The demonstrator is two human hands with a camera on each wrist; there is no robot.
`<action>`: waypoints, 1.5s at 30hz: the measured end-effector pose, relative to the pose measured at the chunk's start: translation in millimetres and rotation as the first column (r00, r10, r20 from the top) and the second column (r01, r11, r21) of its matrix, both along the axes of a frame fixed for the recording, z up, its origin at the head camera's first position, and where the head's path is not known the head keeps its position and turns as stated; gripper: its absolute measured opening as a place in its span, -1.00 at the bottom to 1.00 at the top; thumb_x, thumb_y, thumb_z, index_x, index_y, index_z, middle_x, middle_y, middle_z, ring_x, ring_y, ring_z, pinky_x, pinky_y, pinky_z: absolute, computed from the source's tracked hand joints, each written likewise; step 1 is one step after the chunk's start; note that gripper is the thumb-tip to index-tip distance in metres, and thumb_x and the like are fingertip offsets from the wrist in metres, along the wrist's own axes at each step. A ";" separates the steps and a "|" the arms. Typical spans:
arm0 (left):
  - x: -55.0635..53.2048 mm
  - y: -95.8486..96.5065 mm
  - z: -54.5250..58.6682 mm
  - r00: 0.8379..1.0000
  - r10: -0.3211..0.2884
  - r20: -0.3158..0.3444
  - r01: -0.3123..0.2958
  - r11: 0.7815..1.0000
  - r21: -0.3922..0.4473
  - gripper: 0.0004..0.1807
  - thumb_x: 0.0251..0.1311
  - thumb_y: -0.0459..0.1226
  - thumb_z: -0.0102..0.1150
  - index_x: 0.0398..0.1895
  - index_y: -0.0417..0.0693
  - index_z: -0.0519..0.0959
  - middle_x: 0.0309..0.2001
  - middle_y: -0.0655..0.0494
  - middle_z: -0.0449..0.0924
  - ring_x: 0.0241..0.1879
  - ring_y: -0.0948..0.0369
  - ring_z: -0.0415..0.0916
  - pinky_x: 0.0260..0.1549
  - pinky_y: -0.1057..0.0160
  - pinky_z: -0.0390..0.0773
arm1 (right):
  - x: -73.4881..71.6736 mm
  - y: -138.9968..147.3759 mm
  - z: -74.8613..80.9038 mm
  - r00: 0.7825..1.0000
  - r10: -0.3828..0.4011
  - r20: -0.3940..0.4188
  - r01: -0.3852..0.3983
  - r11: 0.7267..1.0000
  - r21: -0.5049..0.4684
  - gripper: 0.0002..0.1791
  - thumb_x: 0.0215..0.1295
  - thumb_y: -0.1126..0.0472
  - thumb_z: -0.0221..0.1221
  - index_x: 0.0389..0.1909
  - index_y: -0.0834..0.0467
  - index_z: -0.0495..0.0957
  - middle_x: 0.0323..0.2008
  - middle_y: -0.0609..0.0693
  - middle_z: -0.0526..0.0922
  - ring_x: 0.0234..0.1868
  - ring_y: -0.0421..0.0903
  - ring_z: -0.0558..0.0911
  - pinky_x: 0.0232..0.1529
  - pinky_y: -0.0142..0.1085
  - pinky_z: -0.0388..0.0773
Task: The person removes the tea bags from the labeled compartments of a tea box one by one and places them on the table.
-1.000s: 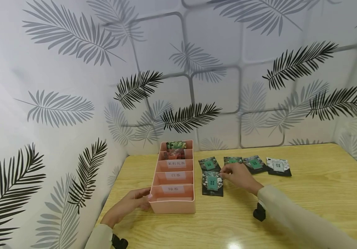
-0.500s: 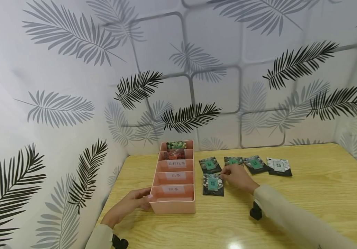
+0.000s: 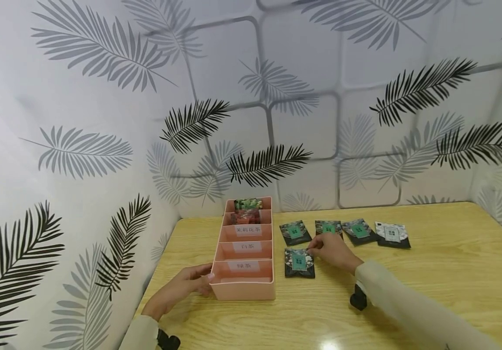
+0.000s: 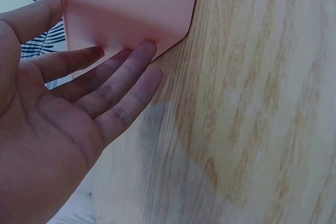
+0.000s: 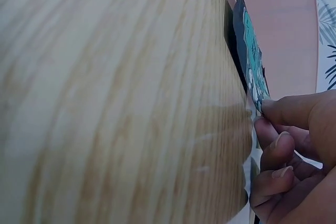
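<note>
My right hand [image 3: 334, 252] pinches the upper right corner of a dark tea packet [image 3: 299, 263] with a green label. In the right wrist view, the thumb and forefinger hold the packet's [image 5: 250, 51] edge, and it is raised slightly off the table. Left of it stands a long pink divided box [image 3: 242, 291] with paper labels on its dividers. My left hand [image 3: 187, 282] is at the box's near left corner. In the left wrist view, its fairly straight fingers [image 4: 121, 85] touch the box's side, and the thumb reaches the rim.
Behind the pinched packet lie two dark green-labelled packets [image 3: 295, 232] [image 3: 329, 226], another overlapping to the right [image 3: 359, 230], and a white-and-black packet [image 3: 392, 234]. The box's far compartments hold a green packet [image 3: 247, 204] and red packets [image 3: 245, 217]. A patterned wall [image 3: 303, 180] rises behind the wooden table [image 3: 448, 262].
The pinched packet has shifted slightly nearer, its top edge now lower and apart from the packet behind. My right hand moved slightly nearer with it. My left hand and the box have stayed put.
</note>
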State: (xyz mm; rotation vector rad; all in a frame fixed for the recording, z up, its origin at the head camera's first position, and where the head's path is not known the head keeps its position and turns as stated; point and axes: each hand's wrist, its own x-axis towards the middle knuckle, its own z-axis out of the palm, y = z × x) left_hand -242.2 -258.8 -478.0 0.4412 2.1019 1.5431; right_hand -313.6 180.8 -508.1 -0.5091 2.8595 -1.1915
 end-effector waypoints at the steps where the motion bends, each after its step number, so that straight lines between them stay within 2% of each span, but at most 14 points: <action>1: 0.0 -0.5 -0.2 1.000 0.000 0.000 0.000 1.000 0.000 -0.39 0.43 -0.08 -0.05 0.45 -0.08 0.16 0.32 -0.12 0.32 0.02 0.02 0.53 0.02 -0.04 0.49 | 0.0 -0.3 -0.3 1.000 -0.001 0.002 0.001 1.000 -0.001 -0.96 0.23 0.23 0.28 -0.35 0.08 0.70 -0.48 -0.16 0.63 -0.49 -0.20 0.53 -0.47 -0.28 0.46; 12: 1.4 -5.2 -2.3 1.000 0.011 0.016 -0.011 1.000 -0.002 -0.38 0.42 -0.06 -0.04 0.46 -0.07 0.15 0.33 -0.11 0.30 0.03 0.01 0.53 0.03 -0.03 0.50 | -3.6 -0.3 -2.7 1.000 -0.011 0.019 0.011 1.000 -0.013 -0.93 0.26 0.18 0.26 -0.29 0.08 0.66 -0.47 -0.15 0.61 -0.49 -0.18 0.53 -0.48 -0.29 0.47; 16: 2.4 -5.8 -1.6 1.000 0.014 0.012 -0.014 1.000 -0.004 -0.37 0.42 -0.07 -0.04 0.46 -0.10 0.14 0.34 -0.13 0.27 0.03 0.02 0.53 0.03 -0.04 0.49 | -3.5 -0.7 3.8 1.000 -0.009 0.021 0.010 1.000 -0.022 -0.91 0.29 0.17 0.23 -0.27 0.09 0.66 -0.43 -0.13 0.62 -0.46 -0.18 0.54 -0.44 -0.27 0.49; 22: 2.7 -6.0 -0.5 1.000 0.016 0.013 -0.015 1.000 -0.006 -0.38 0.42 -0.05 -0.04 0.46 -0.05 0.15 0.32 -0.09 0.31 0.03 0.02 0.53 0.03 -0.04 0.49 | -4.5 -4.9 17.6 0.999 -0.003 -0.037 0.003 1.000 -0.003 -0.89 0.29 0.13 0.23 -0.25 0.05 0.66 -0.41 -0.15 0.62 -0.40 -0.20 0.55 -0.37 -0.25 0.50; 30: 0.6 -4.3 0.1 1.000 0.015 0.013 -0.014 1.000 -0.012 -0.36 0.41 -0.04 -0.04 0.46 -0.07 0.14 0.36 -0.09 0.26 0.05 0.03 0.52 0.03 -0.04 0.50 | -13.2 -13.0 29.7 0.998 0.031 -0.056 -0.035 0.997 -0.066 -0.82 0.31 0.09 0.22 -0.18 0.09 0.65 -0.34 -0.15 0.63 -0.36 -0.19 0.57 -0.33 -0.25 0.53; 38: 0.2 -2.1 1.0 1.000 0.011 0.008 -0.011 1.000 -0.018 -0.36 0.41 -0.03 -0.03 0.46 -0.04 0.16 0.36 -0.07 0.25 0.05 0.04 0.51 0.03 -0.04 0.50 | -15.1 -27.1 42.8 0.996 0.014 -0.093 -0.022 0.997 -0.077 -0.85 0.34 0.09 0.18 -0.18 0.02 0.64 -0.32 -0.13 0.62 -0.39 -0.13 0.56 -0.43 -0.24 0.49; 45: -0.7 -2.8 0.0 1.000 0.005 -0.004 -0.005 1.000 -0.019 -0.39 0.41 -0.03 -0.04 0.45 0.01 0.17 0.35 -0.03 0.27 0.06 0.04 0.52 0.04 -0.03 0.49 | -21.3 -43.9 52.5 0.994 0.012 -0.112 -0.024 0.994 -0.103 -0.85 0.33 0.05 0.19 -0.19 0.00 0.64 -0.29 -0.14 0.63 -0.34 -0.14 0.56 -0.41 -0.23 0.50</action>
